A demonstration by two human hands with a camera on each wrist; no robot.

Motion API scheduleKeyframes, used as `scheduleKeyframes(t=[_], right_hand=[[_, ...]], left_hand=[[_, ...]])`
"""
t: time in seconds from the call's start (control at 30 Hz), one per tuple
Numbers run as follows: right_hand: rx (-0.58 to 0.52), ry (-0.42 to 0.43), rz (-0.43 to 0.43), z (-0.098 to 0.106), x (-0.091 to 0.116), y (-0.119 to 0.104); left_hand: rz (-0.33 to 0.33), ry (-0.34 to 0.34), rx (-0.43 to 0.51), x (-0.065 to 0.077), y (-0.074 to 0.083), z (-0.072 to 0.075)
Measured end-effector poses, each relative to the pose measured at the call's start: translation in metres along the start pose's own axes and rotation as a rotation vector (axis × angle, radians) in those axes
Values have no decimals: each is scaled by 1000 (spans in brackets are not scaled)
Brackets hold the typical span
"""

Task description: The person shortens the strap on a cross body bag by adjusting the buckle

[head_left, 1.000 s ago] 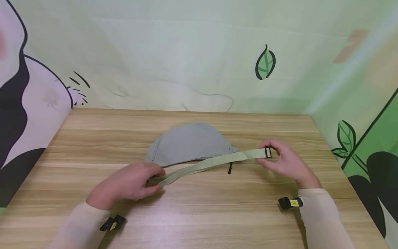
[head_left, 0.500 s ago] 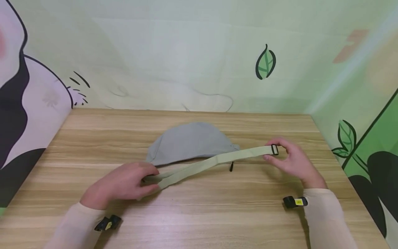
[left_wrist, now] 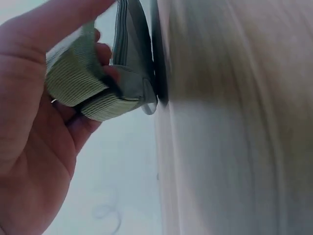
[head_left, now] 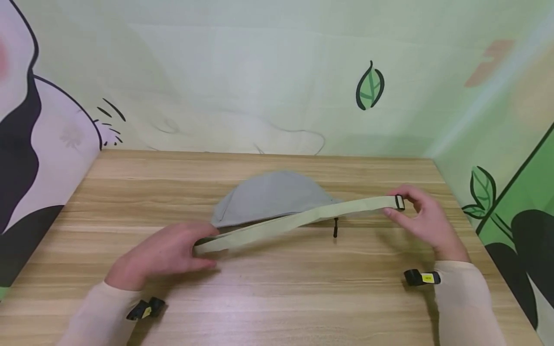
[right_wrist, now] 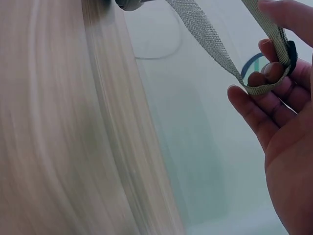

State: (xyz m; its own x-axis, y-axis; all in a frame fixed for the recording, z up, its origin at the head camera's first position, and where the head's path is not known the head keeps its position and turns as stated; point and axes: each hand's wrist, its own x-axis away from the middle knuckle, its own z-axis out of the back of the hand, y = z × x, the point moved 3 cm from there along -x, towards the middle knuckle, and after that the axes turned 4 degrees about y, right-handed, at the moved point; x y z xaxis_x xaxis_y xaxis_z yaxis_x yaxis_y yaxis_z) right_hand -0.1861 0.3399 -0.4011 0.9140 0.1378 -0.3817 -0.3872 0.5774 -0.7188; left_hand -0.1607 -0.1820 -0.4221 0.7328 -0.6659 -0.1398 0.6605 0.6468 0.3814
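A grey waist bag (head_left: 272, 199) lies on the wooden table, its rounded side toward the wall. From its near side a pale green webbing strap (head_left: 298, 218) stretches between the two hands. My left hand (head_left: 164, 252) holds the strap's left end; in the left wrist view several fingers hook through the webbing (left_wrist: 73, 78) beside a dark slider. At the far end my right hand (head_left: 420, 216) holds the strap near a black slider buckle (head_left: 400, 202); the right wrist view has fingertips inside the strap's loop (right_wrist: 264, 89). A black zipper pull (head_left: 335, 228) hangs below the strap.
A pale green printed backdrop (head_left: 242, 86) stands along the table's far edge and both sides. The wooden tabletop (head_left: 277, 298) spreads in front of the bag. Black wrist devices (head_left: 421, 278) sit on both beige sleeves.
My right hand has moved right and slightly away, my left hand a little left. The strap has drawn straighter between them. The bag has slid slightly right.
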Motion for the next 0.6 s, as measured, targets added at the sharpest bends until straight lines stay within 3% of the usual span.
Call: scheduleKeyframes(t=[0.33, 0.6], right_hand=[[19, -1, 1, 8, 3, 1], [55, 3, 1, 12, 5, 0]], left_hand=[[23, 127, -18, -1, -4, 10], [-3, 212, 57, 0, -9, 17]])
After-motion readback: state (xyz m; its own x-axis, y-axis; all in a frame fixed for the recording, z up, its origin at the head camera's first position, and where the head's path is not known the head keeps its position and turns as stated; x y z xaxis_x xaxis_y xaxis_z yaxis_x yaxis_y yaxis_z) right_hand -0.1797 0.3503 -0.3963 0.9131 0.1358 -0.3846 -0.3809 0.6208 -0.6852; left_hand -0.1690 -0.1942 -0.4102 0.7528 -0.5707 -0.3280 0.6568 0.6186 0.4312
